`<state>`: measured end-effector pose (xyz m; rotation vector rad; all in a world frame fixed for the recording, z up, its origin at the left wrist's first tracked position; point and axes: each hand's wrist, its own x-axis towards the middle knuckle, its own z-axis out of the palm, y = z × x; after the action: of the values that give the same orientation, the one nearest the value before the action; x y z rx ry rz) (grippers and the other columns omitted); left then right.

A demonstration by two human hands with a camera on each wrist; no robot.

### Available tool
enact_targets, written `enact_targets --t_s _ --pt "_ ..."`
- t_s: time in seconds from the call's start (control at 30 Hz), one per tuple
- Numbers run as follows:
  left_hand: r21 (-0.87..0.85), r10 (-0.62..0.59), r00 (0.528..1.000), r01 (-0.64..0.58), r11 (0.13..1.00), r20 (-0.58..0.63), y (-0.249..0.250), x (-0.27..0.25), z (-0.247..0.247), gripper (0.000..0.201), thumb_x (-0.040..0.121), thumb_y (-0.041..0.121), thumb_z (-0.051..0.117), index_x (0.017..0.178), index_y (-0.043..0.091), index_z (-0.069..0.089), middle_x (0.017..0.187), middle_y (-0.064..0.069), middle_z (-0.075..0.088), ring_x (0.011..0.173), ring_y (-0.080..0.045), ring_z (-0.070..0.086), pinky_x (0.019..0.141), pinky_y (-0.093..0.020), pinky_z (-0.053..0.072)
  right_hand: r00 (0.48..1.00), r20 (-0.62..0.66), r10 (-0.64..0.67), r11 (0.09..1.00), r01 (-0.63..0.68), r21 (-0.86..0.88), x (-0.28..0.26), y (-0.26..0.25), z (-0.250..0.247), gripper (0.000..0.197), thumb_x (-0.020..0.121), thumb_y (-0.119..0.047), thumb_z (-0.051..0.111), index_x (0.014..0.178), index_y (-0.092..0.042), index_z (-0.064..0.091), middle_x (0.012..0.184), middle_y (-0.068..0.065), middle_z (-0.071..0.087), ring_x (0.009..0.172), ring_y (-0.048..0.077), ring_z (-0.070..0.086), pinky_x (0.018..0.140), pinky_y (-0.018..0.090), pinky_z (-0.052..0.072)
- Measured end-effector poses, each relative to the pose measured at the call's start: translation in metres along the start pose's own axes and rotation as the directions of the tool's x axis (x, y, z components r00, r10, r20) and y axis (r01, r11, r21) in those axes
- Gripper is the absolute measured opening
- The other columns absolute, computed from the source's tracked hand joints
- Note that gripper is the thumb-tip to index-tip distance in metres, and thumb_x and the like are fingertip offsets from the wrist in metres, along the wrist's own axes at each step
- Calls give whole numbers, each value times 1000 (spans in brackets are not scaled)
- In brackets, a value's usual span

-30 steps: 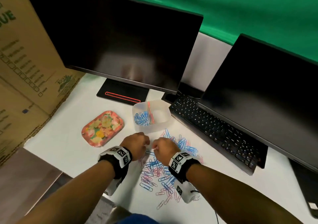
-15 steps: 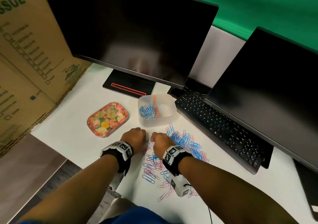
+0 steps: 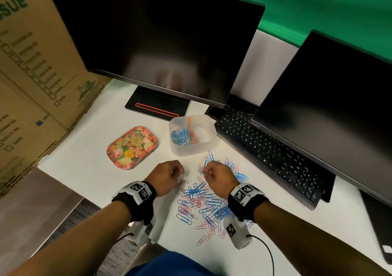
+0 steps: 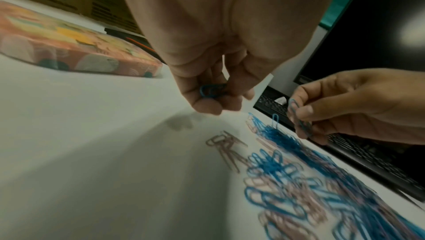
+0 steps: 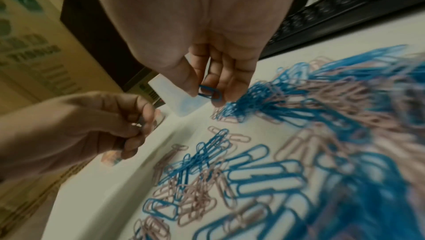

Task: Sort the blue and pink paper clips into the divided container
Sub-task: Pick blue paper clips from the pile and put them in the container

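Two hands hover just above a white table, both with fingers curled. The left hand pinches blue paper clips between thumb and fingertips. The right hand likewise pinches a blue clip. Beneath and between them lies a loose pile of blue and pink paper clips. Just beyond the hands stands the translucent divided container, blue clips heaped in its left compartment. A flowered tin lies to its left.
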<state>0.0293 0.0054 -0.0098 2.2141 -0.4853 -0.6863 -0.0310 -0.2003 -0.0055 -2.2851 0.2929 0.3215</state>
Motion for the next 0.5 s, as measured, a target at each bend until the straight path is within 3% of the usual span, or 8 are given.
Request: enact_targets --t_s 0.1,0.17,0.27,0.37,0.43,0.5 --pt "74 122 984 -132 988 128 6 -15 8 16 82 10 53 80 26 56 86 5 58 73 -8 54 71 -22 43 996 57 66 979 -76 187 -26 18 -8 28 86 1 54 81 -26 55 78 1 60 73 14 58 73 25 49" --pt "230 247 930 -311 922 271 6 -28 14 5 80 24 56 85 26 58 92 8 54 80 -11 54 74 -25 44 986 148 77 948 -118 294 -41 24 -9 32 87 8 48 90 -23 54 78 11 54 69 12 56 67 21 47" --pt "388 306 835 -497 777 457 0 -43 30 15 86 32 52 96 25 61 106 7 55 90 -15 57 76 -29 48 956 259 137 881 -237 409 -56 29 -5 29 88 10 42 93 -16 55 66 13 51 56 17 51 52 26 41" --pt "476 305 805 -559 679 509 -4 -47 42 19 90 31 47 103 25 60 114 3 54 94 -22 58 72 -34 47 917 312 247 763 -383 521 -63 26 2 15 84 2 45 83 -8 56 55 9 46 46 17 43 44 22 31" --pt "514 294 820 -546 662 491 -2 -46 46 19 91 29 46 101 23 61 112 2 54 91 -24 59 69 -33 44 937 267 227 862 -320 393 -67 26 7 17 87 -3 49 75 -14 55 58 2 47 48 11 42 47 23 32" --pt "552 270 837 -523 650 475 4 -45 49 19 92 27 45 101 21 61 111 0 53 90 -26 59 68 -33 41 971 206 119 984 -143 108 -72 27 14 17 85 -12 59 73 -23 54 63 -9 51 55 3 45 55 20 36"
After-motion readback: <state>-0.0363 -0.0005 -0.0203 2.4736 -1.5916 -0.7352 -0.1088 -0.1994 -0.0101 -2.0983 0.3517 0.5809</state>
